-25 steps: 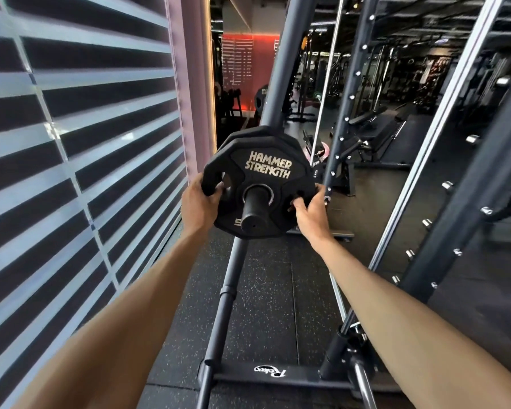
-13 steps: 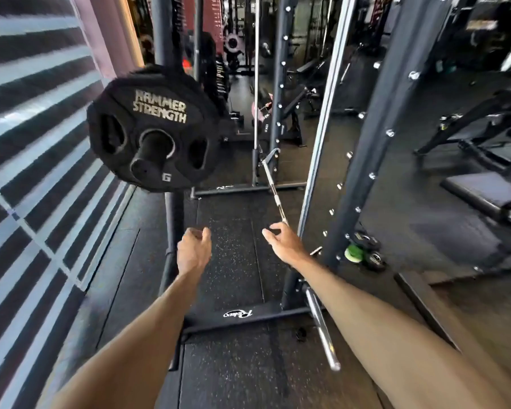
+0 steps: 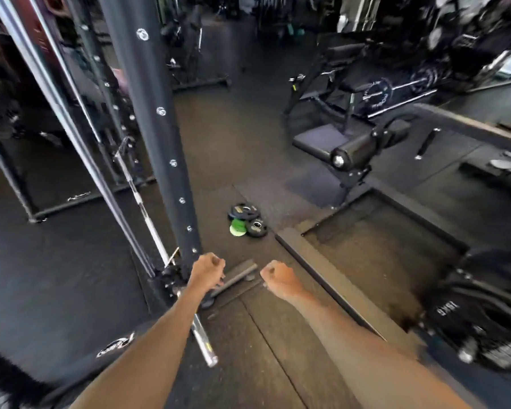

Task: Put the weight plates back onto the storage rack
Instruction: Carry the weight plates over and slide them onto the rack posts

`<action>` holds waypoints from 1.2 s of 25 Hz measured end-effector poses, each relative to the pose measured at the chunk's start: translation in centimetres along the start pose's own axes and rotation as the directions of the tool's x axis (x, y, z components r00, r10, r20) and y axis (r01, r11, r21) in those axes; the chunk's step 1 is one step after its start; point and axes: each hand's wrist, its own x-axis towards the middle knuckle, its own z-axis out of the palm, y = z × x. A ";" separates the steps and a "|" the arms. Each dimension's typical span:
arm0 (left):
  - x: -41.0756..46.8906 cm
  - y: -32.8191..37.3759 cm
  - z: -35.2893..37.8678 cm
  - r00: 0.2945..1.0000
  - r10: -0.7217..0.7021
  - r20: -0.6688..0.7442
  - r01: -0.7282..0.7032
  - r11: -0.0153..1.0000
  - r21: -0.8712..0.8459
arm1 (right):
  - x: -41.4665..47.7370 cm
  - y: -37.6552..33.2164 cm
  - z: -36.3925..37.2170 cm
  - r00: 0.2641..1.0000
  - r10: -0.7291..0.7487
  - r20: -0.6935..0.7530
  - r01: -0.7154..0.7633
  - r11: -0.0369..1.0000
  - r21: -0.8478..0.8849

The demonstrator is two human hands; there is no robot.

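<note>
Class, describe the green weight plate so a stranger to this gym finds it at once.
Find the thick dark post left of centre. On the floor right of its foot lie a few small plates. The green plate is the only bright one; its neighbours are black.
</note>
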 end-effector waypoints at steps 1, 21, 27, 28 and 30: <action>1.0 1.0 2.2 0.999 0.000 0.040 -0.001 1.000 0.015 | 0.8 1.9 -1.3 1.000 0.025 0.005 -0.025 1.000 0.017; 36.8 13.3 13.4 0.949 -0.246 0.198 0.211 0.961 0.180 | 42.5 5.7 -11.4 0.945 0.263 0.195 -0.271 0.962 0.016; 49.6 17.9 13.3 0.926 -0.304 0.224 0.262 0.944 0.200 | 55.1 -0.3 -14.3 0.920 0.264 0.288 -0.280 0.960 0.013; 52.1 18.6 13.3 0.923 -0.313 0.226 0.265 0.940 0.216 | 57.8 -0.6 -14.5 0.909 0.274 0.314 -0.298 0.954 0.030; 56.5 20.2 12.9 0.924 -0.316 0.216 0.265 0.935 0.235 | 62.3 -1.4 -15.0 0.910 0.263 0.321 -0.299 0.952 0.070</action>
